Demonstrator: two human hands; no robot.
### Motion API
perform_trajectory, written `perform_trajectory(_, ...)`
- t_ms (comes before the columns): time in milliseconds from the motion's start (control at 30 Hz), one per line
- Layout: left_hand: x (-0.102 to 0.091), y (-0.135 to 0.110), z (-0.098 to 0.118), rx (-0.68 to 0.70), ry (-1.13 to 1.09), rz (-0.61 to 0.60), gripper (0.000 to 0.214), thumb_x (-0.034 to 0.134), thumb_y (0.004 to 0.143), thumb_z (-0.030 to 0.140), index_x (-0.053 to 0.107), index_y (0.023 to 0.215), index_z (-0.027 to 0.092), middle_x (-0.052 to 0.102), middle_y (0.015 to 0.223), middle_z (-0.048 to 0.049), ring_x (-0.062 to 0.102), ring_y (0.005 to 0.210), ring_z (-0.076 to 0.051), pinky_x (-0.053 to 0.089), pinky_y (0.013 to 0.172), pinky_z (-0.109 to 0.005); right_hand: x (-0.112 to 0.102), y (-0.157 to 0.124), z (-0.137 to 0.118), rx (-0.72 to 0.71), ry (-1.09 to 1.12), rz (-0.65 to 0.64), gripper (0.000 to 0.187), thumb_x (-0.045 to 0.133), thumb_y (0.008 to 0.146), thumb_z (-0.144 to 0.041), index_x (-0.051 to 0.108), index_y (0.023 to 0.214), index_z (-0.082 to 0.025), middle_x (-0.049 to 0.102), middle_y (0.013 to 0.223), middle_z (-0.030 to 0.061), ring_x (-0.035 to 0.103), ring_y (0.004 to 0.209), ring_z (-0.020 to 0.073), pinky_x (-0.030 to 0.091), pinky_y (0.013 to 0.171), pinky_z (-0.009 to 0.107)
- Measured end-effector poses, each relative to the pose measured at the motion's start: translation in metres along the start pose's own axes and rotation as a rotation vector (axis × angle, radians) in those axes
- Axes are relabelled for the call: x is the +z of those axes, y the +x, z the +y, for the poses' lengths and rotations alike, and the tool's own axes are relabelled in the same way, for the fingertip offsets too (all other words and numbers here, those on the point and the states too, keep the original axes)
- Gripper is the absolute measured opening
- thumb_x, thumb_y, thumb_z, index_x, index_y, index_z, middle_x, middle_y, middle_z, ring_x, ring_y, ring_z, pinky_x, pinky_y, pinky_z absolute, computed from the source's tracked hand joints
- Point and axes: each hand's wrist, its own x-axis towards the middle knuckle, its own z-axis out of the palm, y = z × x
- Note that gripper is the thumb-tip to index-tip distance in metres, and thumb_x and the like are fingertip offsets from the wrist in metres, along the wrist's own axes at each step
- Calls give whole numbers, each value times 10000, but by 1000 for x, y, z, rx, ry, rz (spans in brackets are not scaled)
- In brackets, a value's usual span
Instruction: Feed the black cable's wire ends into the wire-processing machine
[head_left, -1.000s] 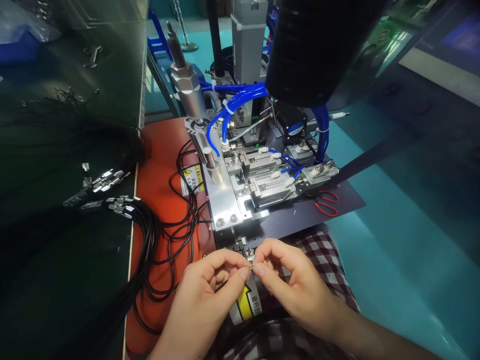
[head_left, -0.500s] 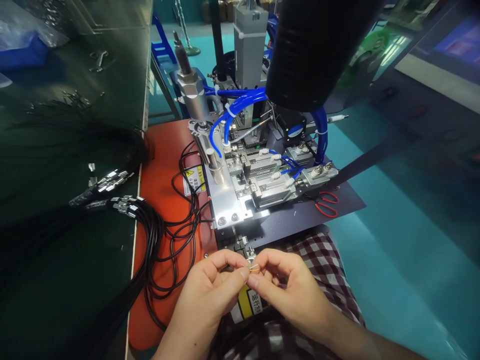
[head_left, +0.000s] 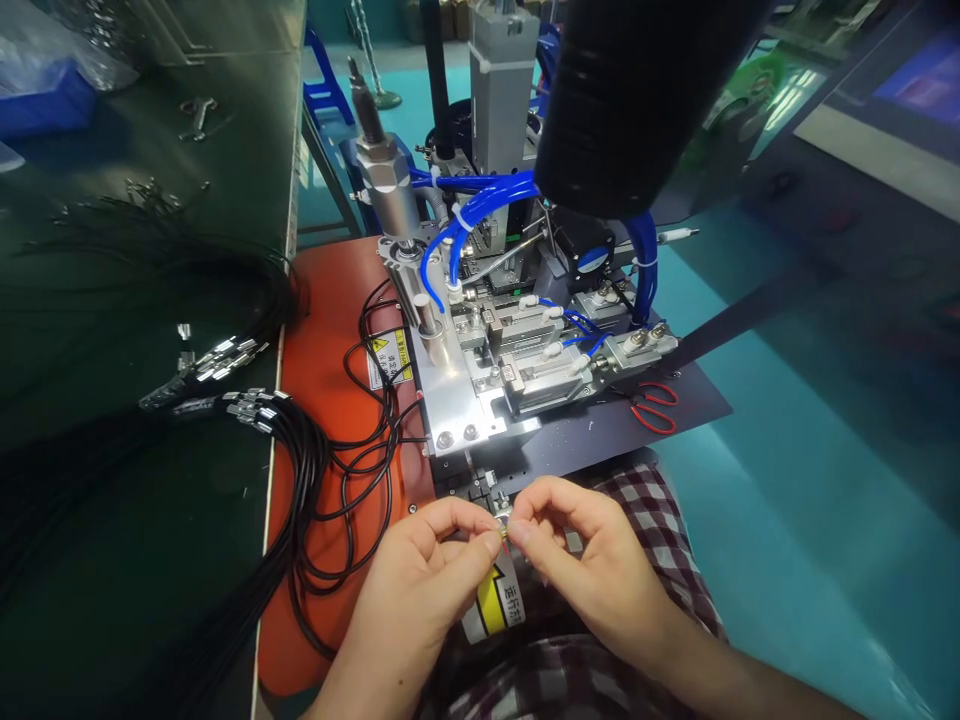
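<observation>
My left hand and my right hand meet fingertip to fingertip in front of the machine, low in the head view. Each pinches between thumb and forefinger. Between the tips shows a tiny bit of thin coloured wires, yellowish with a reddish strand; most of it is hidden by the fingers. Just beyond the fingertips is the small metal front fixture of the machine. A yellow, black and white label lies beneath the hands.
The machine with blue air hoses stands ahead on an orange and grey base. Red-handled scissors or snips lie at right. Black cables with metal connectors hang over the left table's edge. A black cylinder hangs overhead.
My right hand has shifted slightly up and its fingers have closed in more. The white and yellow strands seen between the fingertips earlier are now mostly covered. My left hand has barely moved.
</observation>
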Motion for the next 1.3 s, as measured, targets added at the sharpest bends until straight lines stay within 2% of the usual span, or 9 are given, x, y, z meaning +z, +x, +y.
perform_trajectory(67,0,1,3,7,46,1,320,687,692,432,582,794,148,322,449,115,236,396,-39,190,387,-151,-1,2,1,6,22,-7,164,559,857,-272,549,719,-183,451,590,-54,397,521,98,325,486,229)
perform_trajectory(133,-3,2,5,86,136,39,283,663,711,404,585,834,161,423,494,81,351,415,-65,297,402,-171,-3,7,3,38,72,-4,165,562,857,-279,536,723,-186,439,569,-62,388,503,96,311,477,230)
perform_trajectory(200,-7,3,5,278,319,112,178,619,763,326,593,851,174,551,634,22,485,507,-99,398,458,-198,-5,12,6,73,129,-8,162,570,848,-280,527,723,-187,431,545,-71,375,485,92,296,470,228)
perform_trajectory(267,-12,5,2,525,563,172,77,559,826,236,613,844,184,597,764,-11,565,632,-119,454,539,-205,-7,19,8,97,168,-24,165,571,836,-288,520,718,-186,423,526,-78,359,469,87,276,460,226)
perform_trajectory(367,-23,11,-5,825,870,165,182,461,902,147,639,930,177,585,826,-28,590,732,-123,475,633,-203,-8,29,13,112,175,-57,179,565,816,-305,514,697,-182,421,507,-79,356,459,85,267,460,227)
perform_trajectory(467,-33,17,-12,1021,1117,117,275,389,931,103,601,1103,132,577,865,-64,577,723,-140,481,629,-233,-8,37,17,117,163,-84,195,559,815,-319,507,687,-180,422,491,-79,366,455,86,277,467,230)
perform_trajectory(533,-37,20,-14,1095,1248,112,312,370,926,73,573,1160,109,573,870,-80,561,708,-156,478,608,-256,-7,40,21,120,159,-95,203,559,823,-323,505,690,-181,423,487,-80,370,454,88,281,468,231)
perform_trajectory(933,-41,24,-18,1124,1366,122,356,418,871,20,527,1203,88,547,857,-82,527,680,-172,473,568,-273,-7,43,31,119,165,-111,229,573,837,-363,514,710,-182,430,500,-79,392,457,90,294,464,231)
perform_trajectory(1300,-42,23,-20,1061,1395,140,388,374,869,23,521,1216,116,550,875,-76,535,694,-176,490,596,-285,-6,43,30,112,155,-106,248,569,843,-396,509,722,-188,427,502,-75,383,463,100,289,470,238)
